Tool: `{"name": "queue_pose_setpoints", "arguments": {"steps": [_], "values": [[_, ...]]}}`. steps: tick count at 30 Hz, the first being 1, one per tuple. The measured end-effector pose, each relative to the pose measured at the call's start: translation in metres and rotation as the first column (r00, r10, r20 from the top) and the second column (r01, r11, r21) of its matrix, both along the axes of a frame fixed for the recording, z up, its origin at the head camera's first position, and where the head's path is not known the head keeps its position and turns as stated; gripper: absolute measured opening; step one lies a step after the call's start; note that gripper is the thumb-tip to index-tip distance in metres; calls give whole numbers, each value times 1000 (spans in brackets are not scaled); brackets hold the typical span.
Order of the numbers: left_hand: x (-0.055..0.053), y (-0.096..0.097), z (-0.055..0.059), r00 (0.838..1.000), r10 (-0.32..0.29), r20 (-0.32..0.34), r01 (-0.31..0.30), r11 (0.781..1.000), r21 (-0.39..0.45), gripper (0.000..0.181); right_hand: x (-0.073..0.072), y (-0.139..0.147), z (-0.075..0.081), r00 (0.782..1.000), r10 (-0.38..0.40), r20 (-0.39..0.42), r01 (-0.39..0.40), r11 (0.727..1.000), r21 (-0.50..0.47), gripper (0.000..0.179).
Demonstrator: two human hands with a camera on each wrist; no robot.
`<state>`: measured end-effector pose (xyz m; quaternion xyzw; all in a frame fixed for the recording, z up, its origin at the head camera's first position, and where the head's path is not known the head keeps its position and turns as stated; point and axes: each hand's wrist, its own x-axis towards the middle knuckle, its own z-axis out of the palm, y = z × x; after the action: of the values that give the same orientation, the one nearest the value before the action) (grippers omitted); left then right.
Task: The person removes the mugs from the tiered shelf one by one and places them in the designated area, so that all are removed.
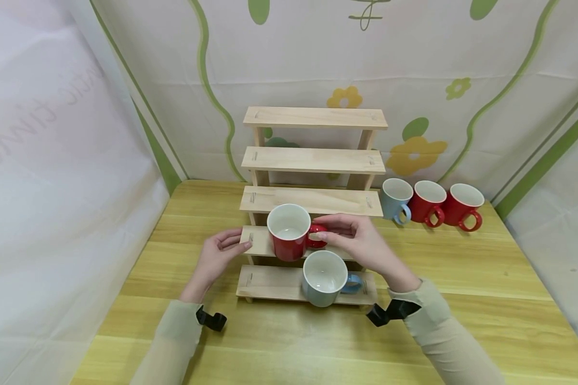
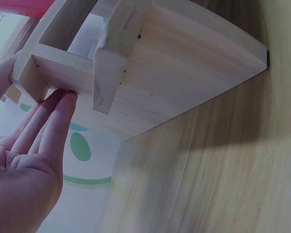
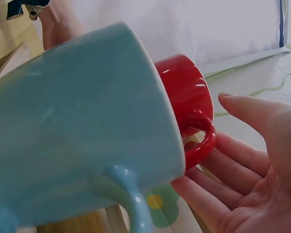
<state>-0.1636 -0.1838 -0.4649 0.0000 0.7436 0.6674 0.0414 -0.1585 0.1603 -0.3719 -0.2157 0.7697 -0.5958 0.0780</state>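
Note:
A red mug with a white inside stands on the second step from the bottom of a wooden tiered shelf. My right hand is at its handle; in the right wrist view the fingers are straight beside the handle and the thumb stands apart from it. My left hand grips the left end of that same step, thumb above and fingers underneath. On the lowest step sits a light blue mug, handle to the right, in front of the red one. It hides part of the red mug in the right wrist view.
To the right of the shelf, a light blue mug and two red mugs, one nearer and one farther right, stand in a row on the wood-grain table. Printed cloth hangs behind and at both sides.

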Motion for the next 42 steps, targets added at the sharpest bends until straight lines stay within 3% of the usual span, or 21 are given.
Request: {"name": "queue_pose_setpoints", "arguments": {"steps": [19, 30, 42], "values": [[0, 0, 0, 1000, -4, 5, 4, 1000, 2, 53, -5, -6, -5, 1000, -4, -12, 5, 997, 74, 22], [1, 0, 0, 1000, -12, 6, 12, 1000, 2, 53, -3, -6, -7, 998, -23, 61, 20, 998, 52, 25], [-1, 0, -1, 1000, -4, 5, 4, 1000, 20, 50, -1, -8, -12, 997, -57, 48, 56, 998, 21, 24]]}}
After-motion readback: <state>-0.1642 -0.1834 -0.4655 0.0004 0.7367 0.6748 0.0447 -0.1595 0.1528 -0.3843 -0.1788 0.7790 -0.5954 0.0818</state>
